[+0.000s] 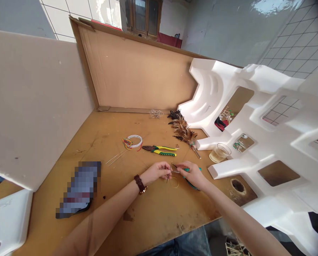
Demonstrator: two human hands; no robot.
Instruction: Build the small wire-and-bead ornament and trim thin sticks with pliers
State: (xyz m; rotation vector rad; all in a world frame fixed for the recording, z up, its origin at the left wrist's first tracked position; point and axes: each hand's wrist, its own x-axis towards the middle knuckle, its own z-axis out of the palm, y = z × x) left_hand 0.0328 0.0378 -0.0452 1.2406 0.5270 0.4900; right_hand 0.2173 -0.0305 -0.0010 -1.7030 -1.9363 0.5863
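Note:
My left hand (pixel 161 171), with a dark strap on its wrist, pinches a thin straight stick or wire (pixel 167 180). Close beside it, my right hand (pixel 192 174) has its fingertips together on a thin dark piece too small to make out. A teal-handled tool (pixel 192 185) lies partly hidden beneath my right hand. Just below the fingers is a thin yellowish loop (pixel 175 182) on the table. Beyond my hands lie pliers (pixel 161 150) with yellow and green handles, and a white ring (pixel 135 141) with coloured threads.
Thin needles or wires (pixel 117 157) lie left of the pliers. A phone-like object (pixel 80 190), blurred out, is at left. Tangled wire (pixel 156 113), a feather bundle (pixel 184 129) and a glass of liquid (pixel 220 153) stand farther off. White foam packing (pixel 287 142) and cardboard (pixel 142 78) border the table.

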